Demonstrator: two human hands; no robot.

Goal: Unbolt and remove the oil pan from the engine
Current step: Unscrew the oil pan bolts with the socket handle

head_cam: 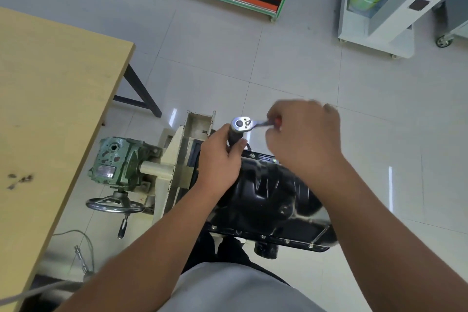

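Up on the stand, the black oil pan (273,192) sits belly-up on the engine, bolted along its flange, right in front of the person. Both hands are on the ratchet wrench (244,125). The left hand (219,159) wraps around the dark socket extension just under the ratchet head, steadying it upright over the far flange. The right hand (301,134) is clenched around the handle, red grip peeking out between the fingers. So the unbolting step looks to be in hand, at a far-edge bolt that the hands hide.

Flange bolts (263,236) show along the near edge, and a couple (252,155) on the far rail, so by my read the pan is far from ready to lift. The next move calls for a firm sweep of the handle while the left hand keeps the socket square on the bolt head, so it does not slip off. Beside the stand, the green gearbox (114,162) and its handwheel (115,204) sit untouched, near the wooden desk (50,109).
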